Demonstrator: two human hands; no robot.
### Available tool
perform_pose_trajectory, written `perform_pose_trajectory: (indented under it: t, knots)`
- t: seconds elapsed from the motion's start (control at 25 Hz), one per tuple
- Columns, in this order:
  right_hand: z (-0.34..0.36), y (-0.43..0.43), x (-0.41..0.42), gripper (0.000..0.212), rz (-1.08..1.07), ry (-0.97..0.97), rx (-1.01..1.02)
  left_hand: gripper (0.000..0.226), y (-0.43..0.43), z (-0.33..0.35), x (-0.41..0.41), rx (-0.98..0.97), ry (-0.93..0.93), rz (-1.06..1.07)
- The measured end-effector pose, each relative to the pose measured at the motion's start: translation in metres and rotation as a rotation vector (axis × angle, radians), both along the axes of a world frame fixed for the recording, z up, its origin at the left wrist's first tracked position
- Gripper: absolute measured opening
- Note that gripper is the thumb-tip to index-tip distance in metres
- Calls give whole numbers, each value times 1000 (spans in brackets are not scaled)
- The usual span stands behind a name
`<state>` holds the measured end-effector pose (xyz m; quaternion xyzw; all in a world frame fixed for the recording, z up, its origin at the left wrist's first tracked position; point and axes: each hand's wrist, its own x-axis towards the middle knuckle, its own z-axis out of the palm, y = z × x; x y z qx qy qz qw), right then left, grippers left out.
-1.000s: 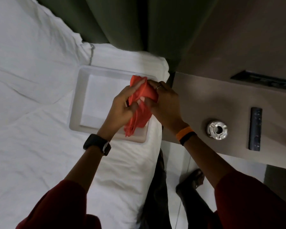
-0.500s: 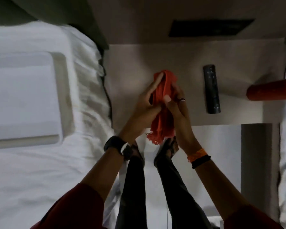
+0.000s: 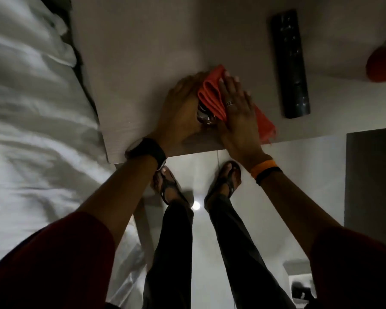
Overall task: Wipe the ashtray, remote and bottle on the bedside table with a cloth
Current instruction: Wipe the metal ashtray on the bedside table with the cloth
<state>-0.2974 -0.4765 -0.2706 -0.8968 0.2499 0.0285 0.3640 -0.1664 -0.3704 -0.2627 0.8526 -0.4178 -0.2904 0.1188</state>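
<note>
Wiping starts at the table edge: left hand grips the steel ashtray, right hand presses the red cloth on it; remote and red bottle look untouched.

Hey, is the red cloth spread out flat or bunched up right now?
Bunched up. The cloth lies in rolled folds, pressed by the right hand onto the shiny ashtray, which the left hand steadies.
</note>
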Motion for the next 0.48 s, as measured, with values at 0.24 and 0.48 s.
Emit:
perform_pose_trajectory:
  t: [0.24,0.48]
  knots:
    - [-12,42,-66,59,108,-13,-122,80,12,-13,-8,-231,4,170]
    - [-17,16,-4,60,-44,-51,-107,91,10,-15,3,-230,120,118]
